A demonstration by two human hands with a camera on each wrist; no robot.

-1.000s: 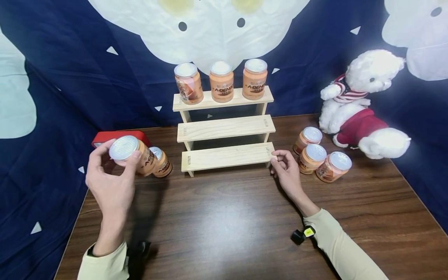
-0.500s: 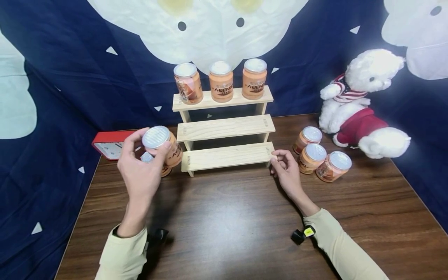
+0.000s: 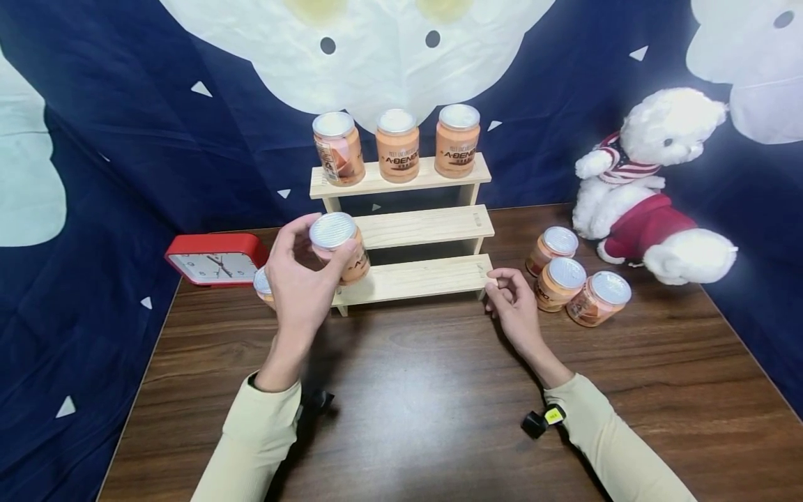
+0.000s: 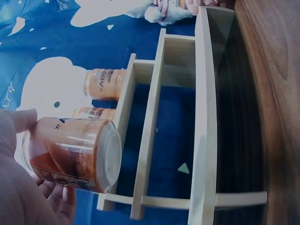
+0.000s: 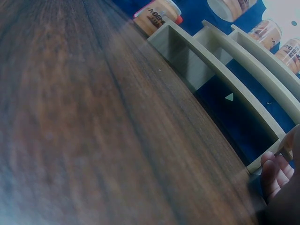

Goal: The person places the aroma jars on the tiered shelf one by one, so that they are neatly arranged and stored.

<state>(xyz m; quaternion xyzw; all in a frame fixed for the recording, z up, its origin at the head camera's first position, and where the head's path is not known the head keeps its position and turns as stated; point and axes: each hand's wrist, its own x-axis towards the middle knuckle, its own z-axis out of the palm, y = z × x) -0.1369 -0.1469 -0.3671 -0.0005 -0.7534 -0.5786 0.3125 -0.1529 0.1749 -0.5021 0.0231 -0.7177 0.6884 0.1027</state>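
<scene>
Over the left end of the wooden shelf rack (image 3: 401, 230), left hand (image 3: 301, 289) holds a jar (image 3: 339, 247) — fingers and thumb curled round its sides just under the silver lid, jar off the worktop (image 3: 426, 397), tilted slightly, in front of the middle and bottom steps. Left wrist view: same jar (image 4: 72, 152) in the hand (image 4: 21, 187), base facing the rack (image 4: 201, 117), close to the step edges but not touching as far as I can see.

Right hand (image 3: 516, 307) sits at the right front corner of the bottom step, fingers loosely curled, tips at the step's end — nothing held. Right wrist view shows fingertips (image 5: 274, 171) touching that corner of the rack (image 5: 225, 75).

Top step carries three jars (image 3: 396, 145) upright in a row. Another jar (image 3: 263, 286) sits on the worktop behind the left hand, mostly hidden. Three more jars (image 3: 567, 277) clustered on the worktop right of the rack, near the right hand. Red clock (image 3: 215, 259) at the back left edge. White teddy bear (image 3: 646, 181) in red trousers at the back right, against the blue backdrop.
</scene>
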